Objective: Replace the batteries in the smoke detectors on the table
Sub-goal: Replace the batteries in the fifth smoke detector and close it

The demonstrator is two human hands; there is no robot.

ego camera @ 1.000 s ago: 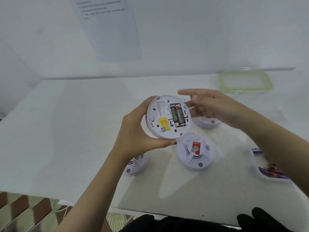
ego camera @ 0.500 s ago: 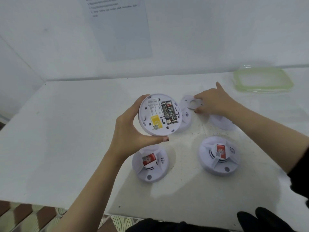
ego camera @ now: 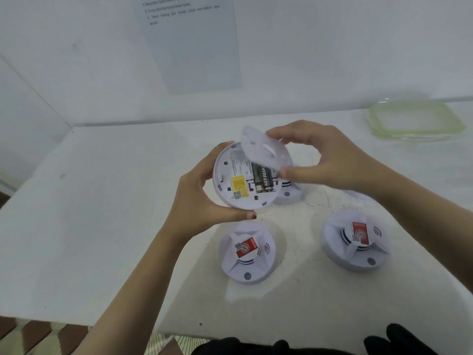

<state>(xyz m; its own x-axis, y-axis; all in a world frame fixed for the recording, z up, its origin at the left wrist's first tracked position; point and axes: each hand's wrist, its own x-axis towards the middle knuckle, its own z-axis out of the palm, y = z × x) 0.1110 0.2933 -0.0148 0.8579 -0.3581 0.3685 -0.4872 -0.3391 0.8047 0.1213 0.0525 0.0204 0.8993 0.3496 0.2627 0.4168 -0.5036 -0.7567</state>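
Observation:
My left hand point(ego camera: 197, 201) grips a round white smoke detector point(ego camera: 238, 196) above the table, its back facing me. Two black Eveready batteries point(ego camera: 263, 179) sit in its open compartment beside a yellow sticker. My right hand point(ego camera: 325, 160) pinches a round white back cover point(ego camera: 263, 149) and holds it tilted over the detector's upper right edge, partly hiding the batteries. Two more detectors with red stickers lie face up on the table, one at front centre point(ego camera: 247, 254) and one at the right point(ego camera: 357, 242). A third point(ego camera: 288, 193) is half hidden behind the held one.
The white table point(ego camera: 102, 213) meets a white wall at the back, where a printed paper sheet point(ego camera: 192, 42) hangs. A clear container with a green rim point(ego camera: 414, 121) stands at the back right. The table's front edge runs low in the view, with dark clothing below it.
My right hand picked the white cover up from the table and brought it over the detector in my left hand. The detector stayed in my left hand.

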